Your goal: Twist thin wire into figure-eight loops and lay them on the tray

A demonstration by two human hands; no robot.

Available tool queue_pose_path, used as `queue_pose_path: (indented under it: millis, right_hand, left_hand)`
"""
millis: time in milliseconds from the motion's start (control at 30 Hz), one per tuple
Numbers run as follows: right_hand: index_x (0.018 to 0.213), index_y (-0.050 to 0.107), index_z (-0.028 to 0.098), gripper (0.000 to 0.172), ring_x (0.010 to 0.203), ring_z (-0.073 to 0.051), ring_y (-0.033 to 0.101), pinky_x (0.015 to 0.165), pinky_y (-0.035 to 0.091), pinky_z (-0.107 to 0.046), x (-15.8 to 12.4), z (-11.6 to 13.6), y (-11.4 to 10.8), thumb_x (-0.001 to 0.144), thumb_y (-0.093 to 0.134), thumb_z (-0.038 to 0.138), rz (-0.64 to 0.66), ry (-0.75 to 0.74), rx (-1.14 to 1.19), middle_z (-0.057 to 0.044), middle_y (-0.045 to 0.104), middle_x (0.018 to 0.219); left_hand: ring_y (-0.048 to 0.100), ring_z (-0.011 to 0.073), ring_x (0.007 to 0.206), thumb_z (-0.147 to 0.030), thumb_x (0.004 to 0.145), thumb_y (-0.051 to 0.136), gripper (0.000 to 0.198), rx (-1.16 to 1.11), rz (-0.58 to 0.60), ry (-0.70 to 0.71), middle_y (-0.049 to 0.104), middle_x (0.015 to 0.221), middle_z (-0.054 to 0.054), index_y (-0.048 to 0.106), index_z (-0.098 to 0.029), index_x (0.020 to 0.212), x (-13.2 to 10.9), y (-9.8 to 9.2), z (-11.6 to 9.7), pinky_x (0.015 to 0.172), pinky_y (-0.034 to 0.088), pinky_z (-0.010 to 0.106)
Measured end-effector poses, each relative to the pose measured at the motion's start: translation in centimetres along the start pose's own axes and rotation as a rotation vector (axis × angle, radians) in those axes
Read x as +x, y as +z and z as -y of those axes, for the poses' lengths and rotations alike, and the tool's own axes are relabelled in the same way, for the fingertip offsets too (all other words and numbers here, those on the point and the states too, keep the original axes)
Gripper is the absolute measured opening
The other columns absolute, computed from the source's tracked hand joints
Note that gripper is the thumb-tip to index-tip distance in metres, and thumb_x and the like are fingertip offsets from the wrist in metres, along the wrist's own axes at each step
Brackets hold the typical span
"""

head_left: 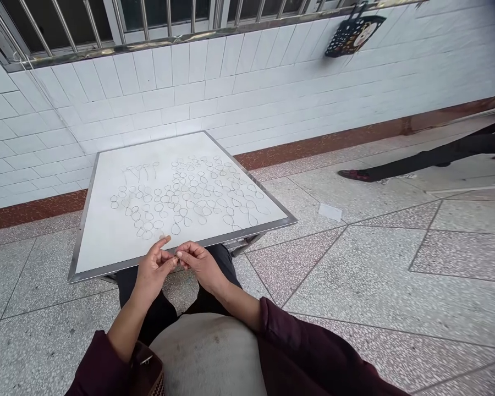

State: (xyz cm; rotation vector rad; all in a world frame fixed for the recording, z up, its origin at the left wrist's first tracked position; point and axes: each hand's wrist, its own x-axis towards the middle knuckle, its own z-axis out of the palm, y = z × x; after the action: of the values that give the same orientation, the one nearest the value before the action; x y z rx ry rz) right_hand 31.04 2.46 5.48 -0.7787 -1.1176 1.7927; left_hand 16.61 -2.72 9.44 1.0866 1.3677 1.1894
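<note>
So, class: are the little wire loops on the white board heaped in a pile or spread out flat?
Spread out. The wire loops lie singly in rough rows across the white board, not heaped.

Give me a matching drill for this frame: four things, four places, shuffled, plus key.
Things:
1. wire loops
2. black basket
3. left hand
4. paper scrap

Places:
A. on the floor, right of the table
B. hung high on the tiled wall
C. fingertips against the right hand, at the table's near edge
D. laid in rows on the white table

Pairs: 1-D, 2-B, 3-C, 4-A
</note>
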Motion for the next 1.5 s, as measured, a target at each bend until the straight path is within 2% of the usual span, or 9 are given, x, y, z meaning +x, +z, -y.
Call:
queue_pose_path:
  millis: [100,200,400,567,733,933,1100,1267,1500]
  right_hand:
    - [0.081,0.065,0.02,0.025,0.059,-0.01,0.048,0.057,0.039,-0.025,-0.1,0.2,0.2,0.075,0.08,0.04,-0.079,-0.009,0.069,0.004,0.058,0.066]
    - [0.08,0.066,0.02,0.025,0.059,-0.011,0.048,0.055,0.038,-0.025,-0.3,0.3,0.5,0.075,0.08,0.04,-0.09,-0.019,0.059,0.004,0.056,0.064]
    - [0.089,0.071,0.02,0.025,0.064,-0.011,0.052,0.058,0.036,-0.025,-0.7,0.9,0.4,0.077,0.08,0.04,0.023,0.025,0.041,0.003,0.061,0.071]
    - [0.087,0.072,0.018,0.028,0.066,-0.011,0.056,0.06,0.035,-0.025,-1.0,1.4,-0.1,0.075,0.082,0.041,0.089,0.164,0.118,0.0,0.066,0.076]
    - [0.079,0.069,0.017,0.031,0.066,-0.012,0.056,0.059,0.033,-0.025,-1.1,1.9,-0.3,0.072,0.084,0.043,0.115,0.202,0.103,0.0,0.065,0.072]
    - [0.076,0.066,0.018,0.033,0.057,-0.008,0.044,0.055,0.03,-0.024,-1.2,2.0,0.1,0.069,0.085,0.044,0.067,0.166,0.09,0.004,0.058,0.066]
    - [0.075,0.067,0.019,0.029,0.055,-0.008,0.037,0.053,0.029,-0.023,-1.3,2.1,0.4,0.067,0.086,0.04,0.0,0.1,0.121,0.005,0.054,0.066]
    - [0.075,0.067,0.019,0.03,0.055,-0.008,0.035,0.054,0.029,-0.024,-1.5,2.2,0.4,0.068,0.085,0.041,-0.032,0.089,0.132,0.005,0.049,0.065]
    - [0.079,0.066,0.019,0.028,0.057,-0.009,0.04,0.056,0.033,-0.025,-1.7,2.7,0.5,0.074,0.081,0.042,0.034,0.086,0.094,0.005,0.049,0.063]
  left_hand:
    - [0.066,0.0178,0.087,-0.033,0.081,0.071,0.065,-0.132,-0.006,-0.004,0.07,0.088,0.002,0.048,-0.02,0.14,-0.5,1.0,0.4,0.088,0.05,0.035]
    - [0.067,0.0167,0.085,-0.031,0.083,0.071,0.061,-0.187,-0.074,0.051,0.069,0.083,0.0,0.049,-0.021,0.138,-1.0,1.9,1.1,0.093,0.048,0.036]
    - [0.061,0.0125,0.072,-0.03,0.079,0.076,0.057,-0.29,-0.128,0.016,0.064,0.072,-0.004,0.057,-0.02,0.132,-1.3,2.0,1.2,0.081,0.049,0.03]
    - [0.057,0.0113,0.069,-0.03,0.076,0.078,0.062,-0.343,-0.104,-0.045,0.064,0.072,-0.003,0.057,-0.02,0.133,-1.4,1.7,0.8,0.08,0.048,0.03]
    - [0.058,0.0116,0.07,-0.031,0.078,0.076,0.064,-0.339,-0.086,-0.049,0.064,0.071,-0.003,0.054,-0.021,0.137,-1.6,1.7,0.8,0.081,0.047,0.03]
    - [0.06,0.0128,0.074,-0.029,0.08,0.074,0.065,-0.29,-0.017,-0.016,0.065,0.077,-0.002,0.05,-0.022,0.14,-2.1,1.6,0.7,0.077,0.047,0.029]
    - [0.055,0.0112,0.066,-0.024,0.08,0.072,0.067,-0.239,0.011,0.001,0.062,0.072,-0.004,0.047,-0.023,0.142,-2.4,1.8,0.6,0.071,0.046,0.027]
    - [0.054,0.011,0.063,-0.026,0.077,0.075,0.071,-0.292,0.011,-0.039,0.06,0.071,-0.004,0.048,-0.02,0.141,-2.7,1.9,0.5,0.066,0.046,0.026]
    - [0.06,0.0139,0.073,-0.029,0.08,0.074,0.077,-0.44,0.075,-0.177,0.062,0.083,0.0,0.04,-0.023,0.148,-3.1,1.6,-0.4,0.07,0.051,0.03]
